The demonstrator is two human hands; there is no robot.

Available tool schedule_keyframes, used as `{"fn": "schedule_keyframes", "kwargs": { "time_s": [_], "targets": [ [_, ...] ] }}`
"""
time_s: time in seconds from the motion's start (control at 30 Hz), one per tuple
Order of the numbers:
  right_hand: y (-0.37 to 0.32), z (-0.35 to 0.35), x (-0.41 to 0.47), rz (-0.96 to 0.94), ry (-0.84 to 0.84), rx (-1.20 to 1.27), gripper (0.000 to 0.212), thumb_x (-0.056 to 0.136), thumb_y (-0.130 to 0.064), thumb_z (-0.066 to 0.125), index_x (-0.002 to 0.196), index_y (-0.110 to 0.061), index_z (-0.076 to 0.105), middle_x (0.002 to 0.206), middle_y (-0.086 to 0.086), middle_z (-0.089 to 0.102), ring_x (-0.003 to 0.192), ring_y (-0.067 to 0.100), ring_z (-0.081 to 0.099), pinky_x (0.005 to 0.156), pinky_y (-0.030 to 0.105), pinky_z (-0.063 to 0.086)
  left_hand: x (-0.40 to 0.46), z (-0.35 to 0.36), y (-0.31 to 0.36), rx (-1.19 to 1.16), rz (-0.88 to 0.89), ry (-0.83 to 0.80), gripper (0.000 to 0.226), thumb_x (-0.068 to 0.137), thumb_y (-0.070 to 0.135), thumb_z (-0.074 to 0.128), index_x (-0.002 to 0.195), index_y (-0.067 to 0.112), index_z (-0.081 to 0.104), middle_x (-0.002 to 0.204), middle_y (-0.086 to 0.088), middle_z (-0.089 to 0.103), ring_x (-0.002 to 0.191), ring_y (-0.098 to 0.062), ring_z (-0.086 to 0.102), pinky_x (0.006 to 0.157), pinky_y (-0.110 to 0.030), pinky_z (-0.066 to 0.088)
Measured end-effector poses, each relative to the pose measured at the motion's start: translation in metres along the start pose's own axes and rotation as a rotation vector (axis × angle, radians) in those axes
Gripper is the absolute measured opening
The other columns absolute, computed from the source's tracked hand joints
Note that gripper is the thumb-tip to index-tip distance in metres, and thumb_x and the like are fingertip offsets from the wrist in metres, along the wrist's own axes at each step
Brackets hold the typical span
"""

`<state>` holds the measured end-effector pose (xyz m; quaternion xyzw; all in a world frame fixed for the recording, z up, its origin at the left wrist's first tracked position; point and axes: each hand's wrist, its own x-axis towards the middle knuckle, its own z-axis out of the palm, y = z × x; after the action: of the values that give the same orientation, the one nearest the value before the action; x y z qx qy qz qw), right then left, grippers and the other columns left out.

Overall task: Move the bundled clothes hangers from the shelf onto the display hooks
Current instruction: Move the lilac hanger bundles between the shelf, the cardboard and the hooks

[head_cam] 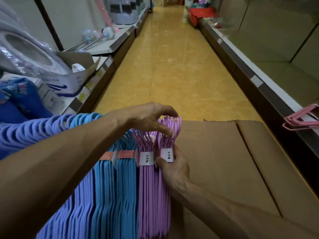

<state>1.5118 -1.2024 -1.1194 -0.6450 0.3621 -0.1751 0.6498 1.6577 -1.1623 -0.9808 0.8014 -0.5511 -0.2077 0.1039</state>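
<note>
Left fingers (170, 113): curled down over the hook tops of the rightmost lilac plastic hanger bundle (164, 178), thumb pressed against the hooks from below; the left hand (146, 119) pinches them.
Right fingers (161, 160): wrapped round the neck of the same bundle, thumb on its white paper band with black characters (167, 155); the right hand (174, 167) grips it.
Hidden: the right fingertips behind the bundle cannot be seen; the left forearm covers the upper parts of the neighbouring bundles; the lower ends of all hangers are cut off by the frame edge.
Second lilac bundle (146, 183): just beside the held one, touching it, with its own white band.
Sky-blue hanger bundles (120, 187): left of the lilac ones, packed upright, with orange-pink bands.
Periwinkle hanger bundles (72, 204): furthest left, their rounded hooks fanned in a row.
Brown cardboard box (233, 161): smooth, flaps shut, right of the bundles, under the right forearm.
Pink wire hangers (300, 118): on the right shelf edge (241, 66), well apart and blurred.
Left shelf (107, 49): wrapped goods, hard to make out.
Floor (172, 66): glossy yellow tiles.
</note>
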Motion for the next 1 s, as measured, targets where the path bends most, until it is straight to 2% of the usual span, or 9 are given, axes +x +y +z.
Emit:
{"fn": "schedule_keyframes", "kwargs": {
  "time_s": [0.17, 0.27, 0.4, 0.5, 0.67, 0.73, 0.8, 0.9, 1.0],
  "targets": [
    [0.006, -0.007, 0.002, 0.020, -0.104, 0.080, 0.059, 0.089, -0.006, 0.067, 0.121, -0.054, 0.055, 0.101, -0.005, 0.074, 0.095, 0.019, 0.072, 0.086, 0.047, 0.060, -0.002, 0.002, -0.015, -0.059, -0.030, -0.030, 0.061, 0.090, 0.046, 0.065, 0.144, 0.033, 0.041, 0.149, 0.009, 0.045, 0.135, -0.008, 0.041, 0.107, -0.027, 0.035],
    [0.006, -0.011, 0.003, 0.025, -0.132, 0.093, 0.060, 0.093, -0.008, 0.064, 0.117, -0.062, 0.051, 0.108, -0.006, 0.074, 0.098, 0.018, 0.072, 0.087, 0.047, 0.060, -0.003, 0.000, -0.015, -0.084, -0.036, -0.014, 0.054, 0.092, 0.047, 0.062, 0.142, 0.031, 0.046, 0.144, 0.009, 0.050, 0.132, -0.007, 0.045, 0.104, -0.025, 0.036],
    [0.003, -0.017, 0.000, 0.041, -0.232, 0.070, 0.058, 0.098, -0.011, 0.057, 0.135, -0.053, 0.045, 0.120, -0.005, 0.069, 0.105, 0.015, 0.070, 0.091, 0.044, 0.059, -0.002, -0.001, -0.011, -0.024, -0.084, 0.059, 0.051, 0.090, 0.063, 0.051, 0.124, 0.025, 0.059, 0.123, 0.007, 0.064, 0.111, -0.010, 0.059, 0.095, -0.032, 0.051],
    [0.001, -0.020, -0.002, 0.094, -0.341, 0.018, 0.060, 0.100, -0.012, 0.054, 0.147, -0.045, 0.038, 0.117, -0.007, 0.068, 0.103, 0.014, 0.070, 0.089, 0.039, 0.059, -0.003, 0.003, -0.013, 0.055, -0.129, 0.113, 0.043, 0.091, 0.063, 0.050, 0.108, 0.025, 0.060, 0.105, 0.004, 0.068, 0.091, -0.011, 0.064, 0.085, -0.038, 0.056],
    [-0.019, -0.045, 0.003, 0.173, -0.490, -0.145, 0.065, 0.096, -0.013, 0.059, 0.150, -0.042, 0.036, 0.123, -0.004, 0.063, 0.113, 0.026, 0.065, 0.094, 0.050, 0.056, -0.005, 0.003, -0.010, 0.046, -0.161, 0.096, 0.041, 0.092, 0.059, 0.050, 0.112, 0.024, 0.061, 0.108, 0.003, 0.067, 0.096, -0.013, 0.063, 0.088, -0.039, 0.055],
    [-0.031, -0.064, 0.004, 0.198, -0.471, -0.227, 0.056, 0.097, -0.015, 0.060, 0.147, -0.032, 0.042, 0.126, -0.001, 0.062, 0.107, 0.026, 0.066, 0.089, 0.041, 0.056, -0.004, 0.003, -0.007, 0.018, -0.153, 0.138, 0.041, 0.093, 0.056, 0.051, 0.113, 0.024, 0.063, 0.112, 0.003, 0.068, 0.099, -0.012, 0.062, 0.089, -0.037, 0.053],
    [-0.038, -0.086, 0.004, 0.205, -0.465, -0.304, 0.048, 0.098, -0.013, 0.059, 0.144, -0.020, 0.047, 0.120, 0.001, 0.060, 0.091, 0.019, 0.061, 0.072, 0.031, 0.053, -0.002, 0.003, -0.001, -0.036, -0.127, 0.208, 0.036, 0.093, 0.051, 0.052, 0.113, 0.024, 0.064, 0.112, 0.006, 0.066, 0.098, -0.007, 0.060, 0.083, -0.026, 0.051],
    [-0.047, -0.126, 0.003, 0.217, -0.476, -0.397, 0.039, 0.099, -0.012, 0.057, 0.138, -0.010, 0.052, 0.116, 0.007, 0.061, 0.087, 0.018, 0.062, 0.065, 0.027, 0.054, 0.003, 0.004, 0.016, -0.175, -0.075, 0.376, 0.026, 0.093, 0.042, 0.056, 0.108, 0.024, 0.068, 0.103, 0.009, 0.068, 0.089, 0.005, 0.059, 0.071, -0.009, 0.042],
    [-0.059, -0.172, -0.002, 0.205, -0.474, -0.457, 0.033, 0.100, -0.014, 0.056, 0.133, -0.008, 0.056, 0.122, 0.015, 0.063, 0.088, 0.018, 0.064, 0.070, 0.030, 0.057, 0.013, 0.005, 0.035, -0.484, -0.050, 0.470, 0.028, 0.088, 0.043, 0.059, 0.101, 0.022, 0.072, 0.097, 0.007, 0.074, 0.092, -0.006, 0.067, 0.084, -0.024, 0.050]
  ]
}}
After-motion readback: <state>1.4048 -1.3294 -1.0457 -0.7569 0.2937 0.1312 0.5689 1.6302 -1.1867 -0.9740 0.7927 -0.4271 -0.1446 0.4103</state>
